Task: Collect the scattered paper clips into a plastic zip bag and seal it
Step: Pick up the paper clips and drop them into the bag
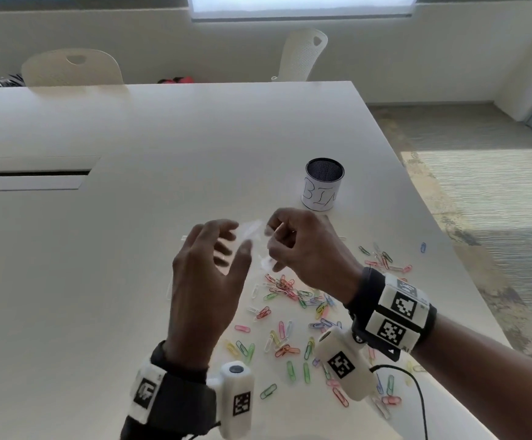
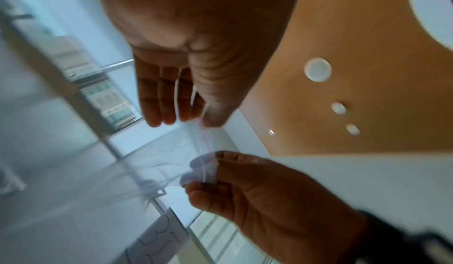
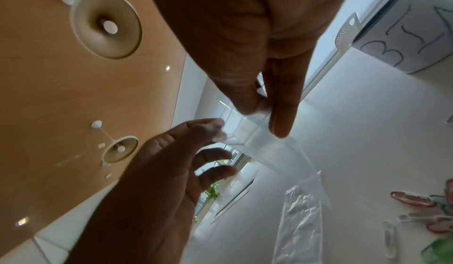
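A clear zip bag (image 1: 253, 231) hangs in the air above the table between both hands. My left hand (image 1: 237, 247) pinches one side of its mouth with thumb and forefinger, the other fingers spread. My right hand (image 1: 272, 246) pinches the opposite side. In the left wrist view the zip bag (image 2: 157, 159) shows a thin red line along its zip strip, running from my left hand (image 2: 204, 120) to my right hand (image 2: 208, 171). The right wrist view has the zip bag (image 3: 272, 148) slanting down from my right hand (image 3: 264, 113). Several coloured paper clips (image 1: 290, 292) lie scattered on the white table (image 1: 99, 249) below.
A black mesh cup with a paper label reading BIN (image 1: 323, 185) stands just beyond the hands. Another crinkled clear plastic bag (image 3: 300, 221) lies flat on the table. The table's right edge (image 1: 448, 236) runs close to the clips. Two white chairs stand at the far side.
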Demonstrator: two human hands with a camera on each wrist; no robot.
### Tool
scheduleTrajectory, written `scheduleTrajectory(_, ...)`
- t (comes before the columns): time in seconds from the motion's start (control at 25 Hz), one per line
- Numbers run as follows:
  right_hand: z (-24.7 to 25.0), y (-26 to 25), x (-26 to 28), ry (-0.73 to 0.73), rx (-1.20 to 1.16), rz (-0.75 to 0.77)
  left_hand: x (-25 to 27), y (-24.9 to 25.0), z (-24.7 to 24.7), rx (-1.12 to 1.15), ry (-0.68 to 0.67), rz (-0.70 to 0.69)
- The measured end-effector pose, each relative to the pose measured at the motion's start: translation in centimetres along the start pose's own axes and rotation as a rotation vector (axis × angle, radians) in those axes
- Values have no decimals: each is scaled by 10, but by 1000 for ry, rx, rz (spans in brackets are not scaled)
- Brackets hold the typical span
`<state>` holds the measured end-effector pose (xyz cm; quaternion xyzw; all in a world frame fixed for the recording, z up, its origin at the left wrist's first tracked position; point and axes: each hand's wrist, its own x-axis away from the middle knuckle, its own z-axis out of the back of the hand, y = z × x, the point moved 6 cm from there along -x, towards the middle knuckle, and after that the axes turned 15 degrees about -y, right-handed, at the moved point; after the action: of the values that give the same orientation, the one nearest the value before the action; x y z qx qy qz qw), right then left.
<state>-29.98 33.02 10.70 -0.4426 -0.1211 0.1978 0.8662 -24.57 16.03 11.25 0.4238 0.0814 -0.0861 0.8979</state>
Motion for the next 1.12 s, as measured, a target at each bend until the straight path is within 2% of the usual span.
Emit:
scheduleTrajectory(0.08,6,-4,0,-7,-35,-8,-1,-7,-6,107,-220,-24)
scheduleTrajectory(0.12,8,-6,1,-20,-60,-11,-1,-9,-10,86,-324,-28)
scheduleTrajectory(0.2,8,-11,1,-73,-114,-8,-2,-11,-18,13,-417,-67)
scheduleTrajectory(0.32,5,-21,4,-152,-127,21,-4,-14,-24,28,-393,-116)
scheduleTrajectory(0.48,8,-20,5,-155,-116,15,-5,-18,-22,-1,-306,-130)
scheduleTrajectory(0.68,12,-8,5,-176,-156,-45,-5,-29,-23,-46,-349,-112)
scheduleTrajectory(0.8,22,24,-3,-89,56,-103,-3,-38,-19,-106,-368,-80)
scheduleTrajectory(0.84,20,34,-5,-111,171,-110,-3,-40,-17,-127,-368,-66)
scheduleTrajectory(1.0,-21,68,-4,-477,509,-67,-3,-50,-7,-140,-380,-38)
scheduleTrajectory(1.12,-50,78,-1,-633,689,21,-4,-55,-8,-121,-401,-33)
